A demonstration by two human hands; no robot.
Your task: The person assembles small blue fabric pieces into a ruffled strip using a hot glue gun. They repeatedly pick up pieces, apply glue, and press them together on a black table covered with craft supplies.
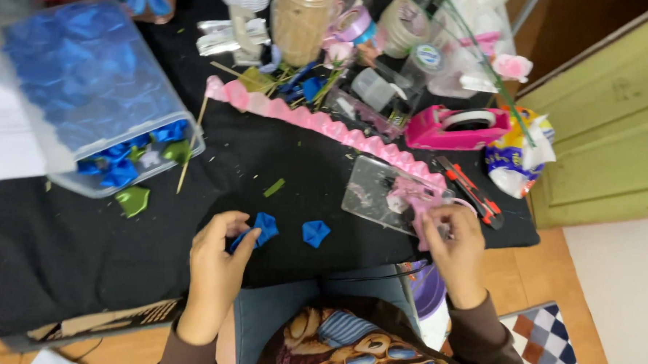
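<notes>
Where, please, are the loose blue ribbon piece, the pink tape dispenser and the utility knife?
loose blue ribbon piece [315, 233], head view, its folded middle.
pink tape dispenser [438, 132], head view, its pink side wall.
utility knife [468, 190], head view, mid handle.

On the tabletop [64, 237], a folded ribbon piece [315, 232] lies just right of the left hand [215, 263]; the ribbon strip [314, 120] runs behind both toward the right hand [454, 242], with the storage box [94, 90] far left and the tape dispenser [456, 127] behind the right hand
</notes>
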